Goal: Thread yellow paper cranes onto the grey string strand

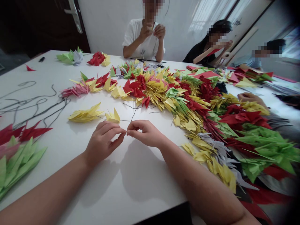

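Observation:
Above the white table, my left hand and my right hand meet at their fingertips, each closed in a pinch. A thin dark string runs from the yellow paper cranes to the fingers of my right hand. What lies between my left fingertips is too small to make out. One folded yellow crane sits on the string just beyond my left hand. To its left lies a tight bundle of yellow cranes.
A long heap of strung paper cranes curves across the table to the right. Green cranes lie at the left edge, near loose dark strings. Several people sit around the table; one in a white shirt faces me.

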`<state>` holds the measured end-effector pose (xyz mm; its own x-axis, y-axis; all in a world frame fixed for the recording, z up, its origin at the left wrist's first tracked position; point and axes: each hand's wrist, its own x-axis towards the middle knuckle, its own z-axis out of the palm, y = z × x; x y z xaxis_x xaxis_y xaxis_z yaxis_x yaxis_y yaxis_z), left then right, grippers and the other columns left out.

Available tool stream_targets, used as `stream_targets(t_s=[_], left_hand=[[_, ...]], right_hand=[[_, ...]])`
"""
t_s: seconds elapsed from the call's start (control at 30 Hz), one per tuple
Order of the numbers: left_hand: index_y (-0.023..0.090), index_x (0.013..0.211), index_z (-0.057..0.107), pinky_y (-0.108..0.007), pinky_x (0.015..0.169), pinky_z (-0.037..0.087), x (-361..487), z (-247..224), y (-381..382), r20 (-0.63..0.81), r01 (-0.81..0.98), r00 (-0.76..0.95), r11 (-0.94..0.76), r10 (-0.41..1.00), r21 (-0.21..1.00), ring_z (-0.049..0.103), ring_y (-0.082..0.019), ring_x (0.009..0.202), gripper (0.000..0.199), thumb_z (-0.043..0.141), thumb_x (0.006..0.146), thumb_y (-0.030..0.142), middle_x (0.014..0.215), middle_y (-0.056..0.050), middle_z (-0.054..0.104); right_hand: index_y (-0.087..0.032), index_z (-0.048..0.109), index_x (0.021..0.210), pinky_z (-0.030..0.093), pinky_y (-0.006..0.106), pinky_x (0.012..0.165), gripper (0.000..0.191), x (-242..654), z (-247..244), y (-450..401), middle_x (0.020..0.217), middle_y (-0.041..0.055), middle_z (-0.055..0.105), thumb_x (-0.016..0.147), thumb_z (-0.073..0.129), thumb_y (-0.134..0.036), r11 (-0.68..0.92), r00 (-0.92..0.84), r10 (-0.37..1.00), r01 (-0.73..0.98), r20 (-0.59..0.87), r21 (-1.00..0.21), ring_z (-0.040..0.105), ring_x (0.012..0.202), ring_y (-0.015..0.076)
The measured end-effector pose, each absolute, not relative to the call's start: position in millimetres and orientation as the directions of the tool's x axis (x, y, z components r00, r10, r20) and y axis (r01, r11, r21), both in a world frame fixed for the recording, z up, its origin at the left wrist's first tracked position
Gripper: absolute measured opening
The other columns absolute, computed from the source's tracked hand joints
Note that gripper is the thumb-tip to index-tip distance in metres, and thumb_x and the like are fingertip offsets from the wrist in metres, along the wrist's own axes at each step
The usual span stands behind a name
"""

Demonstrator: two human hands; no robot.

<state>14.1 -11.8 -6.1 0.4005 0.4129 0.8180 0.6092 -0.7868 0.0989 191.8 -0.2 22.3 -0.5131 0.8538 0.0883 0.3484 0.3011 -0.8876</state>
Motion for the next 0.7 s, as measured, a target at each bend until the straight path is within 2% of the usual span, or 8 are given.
stream_targets(t_s=[0.43,0.7], left_hand=[[0.018,0.08,0.057,-0.028,0.068,0.046,14.5,-4.1,-11.9,0.832,0.595,0.358,-0.79,0.423,0.146,0.055,-0.013,0.07,0.01,0.06,0.074,0.011,0.073,-0.001,0.06],[0.019,0.091,0.057,-0.031,0.073,0.047,14.0,-4.6,-14.2,0.812,0.599,0.345,-0.776,0.472,0.197,0.058,-0.015,0.076,0.018,0.061,0.075,0.023,0.081,-0.002,0.061]], right_hand=[[-0.015,0.057,0.067,0.037,0.021,0.058,0.009,192.9,24.8,0.1,0.062,-0.0024,0.052,0.073,0.052,-0.02,0.279,-0.485,0.871,0.354,0.08,-0.892,0.044,0.058,0.007],[-0.015,0.056,0.066,0.036,0.02,0.057,0.009,192.6,25.0,-0.6,0.061,-0.0028,0.051,0.073,0.051,-0.018,0.276,-0.473,0.877,0.344,0.088,-0.897,0.043,0.058,0.0067]])
